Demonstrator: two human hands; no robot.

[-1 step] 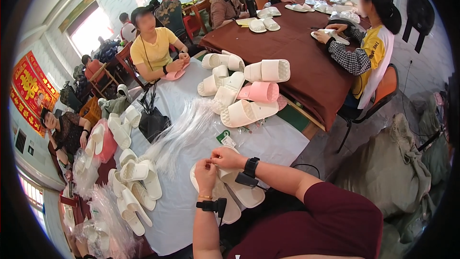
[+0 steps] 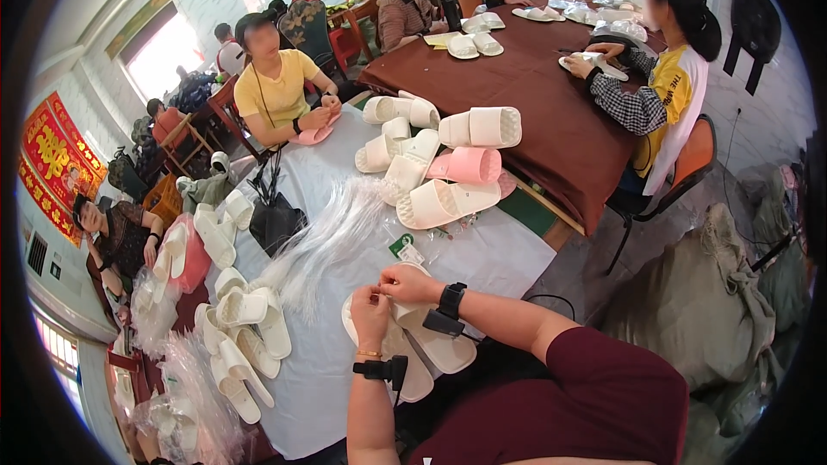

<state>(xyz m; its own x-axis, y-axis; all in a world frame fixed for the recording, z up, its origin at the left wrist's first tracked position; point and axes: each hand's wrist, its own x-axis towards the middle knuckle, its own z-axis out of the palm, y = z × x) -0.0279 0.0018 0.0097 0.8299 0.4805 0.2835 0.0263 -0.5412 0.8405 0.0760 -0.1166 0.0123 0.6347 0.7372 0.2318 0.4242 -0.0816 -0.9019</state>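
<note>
Both my hands meet over a pair of cream slippers at the near edge of the white-covered table. My left hand is closed, its fingertips pinched together above the left slipper. Right beside it, my right hand is also closed, thumb and finger drawn together at the slippers' far end. Whatever the fingertips hold is too small to make out. Just beyond lies a green and white tag. A loose bundle of clear thin plastic strands spreads across the table to the left of it.
Cream slippers and a pink slipper are piled at the far side. More cream slippers lie left, near a black bag and clear plastic bags. Co-workers sit around the brown-covered table; grey-green sacks stand right.
</note>
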